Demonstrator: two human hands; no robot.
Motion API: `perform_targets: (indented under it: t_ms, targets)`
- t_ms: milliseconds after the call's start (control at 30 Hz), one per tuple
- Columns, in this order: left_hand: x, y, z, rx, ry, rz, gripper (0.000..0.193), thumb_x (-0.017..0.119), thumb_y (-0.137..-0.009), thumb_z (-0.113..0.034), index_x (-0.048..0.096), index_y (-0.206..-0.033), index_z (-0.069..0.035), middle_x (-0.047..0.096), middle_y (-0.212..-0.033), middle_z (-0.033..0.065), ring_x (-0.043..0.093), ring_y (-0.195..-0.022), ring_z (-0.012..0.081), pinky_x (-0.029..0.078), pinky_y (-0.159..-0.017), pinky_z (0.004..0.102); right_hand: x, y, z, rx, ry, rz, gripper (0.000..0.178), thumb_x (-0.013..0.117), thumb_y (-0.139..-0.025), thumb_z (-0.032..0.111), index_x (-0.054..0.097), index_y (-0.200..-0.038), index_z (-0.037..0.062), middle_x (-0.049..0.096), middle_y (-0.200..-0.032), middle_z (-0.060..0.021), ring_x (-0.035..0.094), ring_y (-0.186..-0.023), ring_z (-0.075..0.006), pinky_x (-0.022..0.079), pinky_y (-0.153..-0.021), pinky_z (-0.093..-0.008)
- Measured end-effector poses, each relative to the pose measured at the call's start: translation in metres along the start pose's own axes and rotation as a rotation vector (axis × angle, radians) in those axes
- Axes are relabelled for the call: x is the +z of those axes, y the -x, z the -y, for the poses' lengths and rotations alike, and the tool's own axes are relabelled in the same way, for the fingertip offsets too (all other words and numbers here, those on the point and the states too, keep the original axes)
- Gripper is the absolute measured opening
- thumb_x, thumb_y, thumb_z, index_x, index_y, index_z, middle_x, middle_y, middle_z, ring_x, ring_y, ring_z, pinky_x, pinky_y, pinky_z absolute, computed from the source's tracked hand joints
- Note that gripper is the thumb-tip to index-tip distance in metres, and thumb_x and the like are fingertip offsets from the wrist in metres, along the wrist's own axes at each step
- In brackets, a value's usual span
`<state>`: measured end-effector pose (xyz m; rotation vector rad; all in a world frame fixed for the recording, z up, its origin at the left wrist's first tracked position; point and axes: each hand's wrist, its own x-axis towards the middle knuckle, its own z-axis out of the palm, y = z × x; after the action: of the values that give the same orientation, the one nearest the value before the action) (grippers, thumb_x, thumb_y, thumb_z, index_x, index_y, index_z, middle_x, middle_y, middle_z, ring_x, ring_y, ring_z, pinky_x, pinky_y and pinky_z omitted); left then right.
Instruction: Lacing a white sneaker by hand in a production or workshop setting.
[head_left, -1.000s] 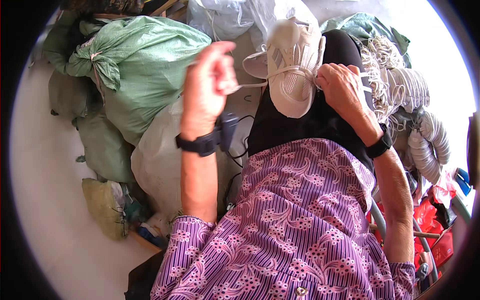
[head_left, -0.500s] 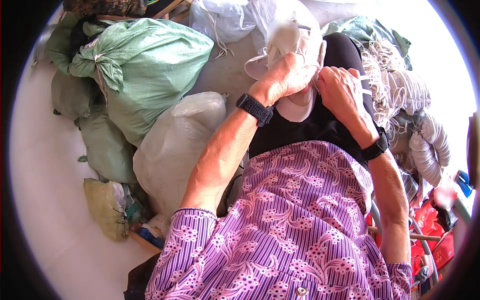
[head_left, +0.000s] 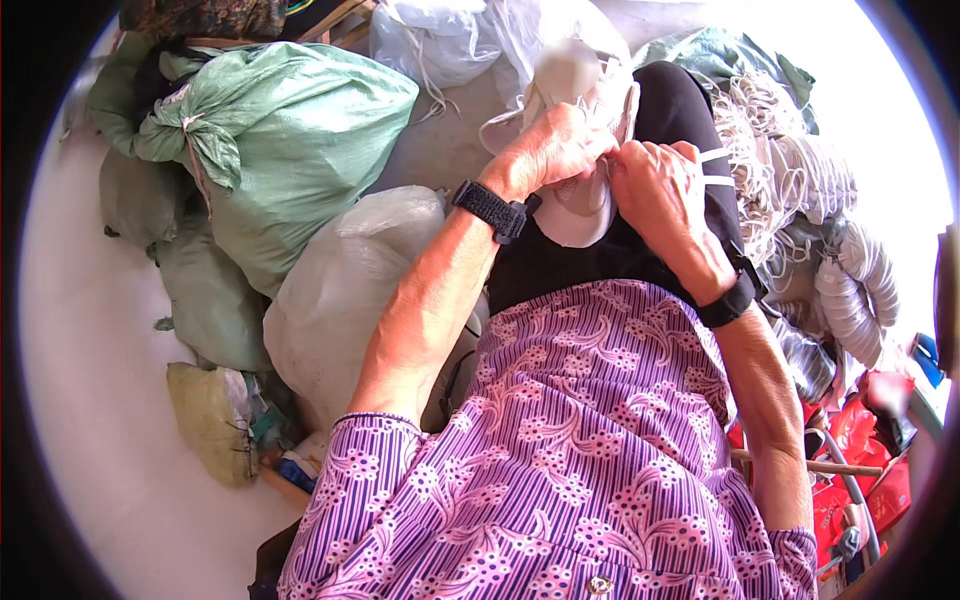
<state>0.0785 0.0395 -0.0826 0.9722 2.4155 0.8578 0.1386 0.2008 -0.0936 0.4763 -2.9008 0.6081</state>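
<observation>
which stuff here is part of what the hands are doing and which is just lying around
In use:
pale shoe, under the left hand
white lace, in the right hand

Lying about:
green sack
translucent bag
white cord bundles, possibly spares
red plastic

Off-white shoe (head_left: 583, 222), purple striped, pink-flowered shirt (head_left: 570, 430)
</observation>
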Motion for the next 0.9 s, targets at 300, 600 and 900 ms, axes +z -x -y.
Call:
perform_targets:
  t_ms: [300, 600, 900]
  targets:
    - [0.000, 0.003, 0.004, -0.044, 0.204, -0.041, 0.019, 0.050, -0.087, -0.015, 0.065, -0.086, -0.003, 0.056, -0.061, 0.0032, 0.051, -0.048, 0.0097, 0.043, -0.047, 0.0260, -0.017, -0.008, -0.014, -0.158, -0.189, 0.125, 0.007, 0.065, -0.071, 0.017, 0.061, -0.075, 0.0115, 0.060, -0.067, -0.0029, 0.057, -0.072, -0.0226, 0.035, -0.073, -0.0380]
    - [-0.011, 0.003, -0.025, -0.536, 0.551, -0.038, 0.032, 0.047, -0.091, -0.030, 0.068, -0.087, -0.006, 0.048, -0.052, 0.0004, 0.045, -0.044, 0.0078, 0.037, -0.039, 0.0254, -0.012, -0.004, -0.010, -0.049, -0.273, 0.034, 0.024, 0.063, -0.075, 0.010, 0.056, -0.098, 0.0078, 0.060, -0.070, -0.0051, 0.058, -0.074, -0.0241, 0.036, -0.077, -0.0381]
    - [0.000, 0.003, -0.001, -0.216, 0.296, -0.037, 0.027, 0.044, -0.091, -0.024, 0.065, -0.088, -0.007, 0.052, -0.054, 0.0013, 0.048, -0.043, 0.0097, 0.039, -0.039, 0.0274, -0.016, -0.013, -0.020, -0.192, -0.188, 0.104, 0.019, 0.068, -0.071, 0.014, 0.057, -0.086, 0.0105, 0.061, -0.070, -0.0042, 0.058, -0.072, -0.0228, 0.036, -0.074, -0.0379]
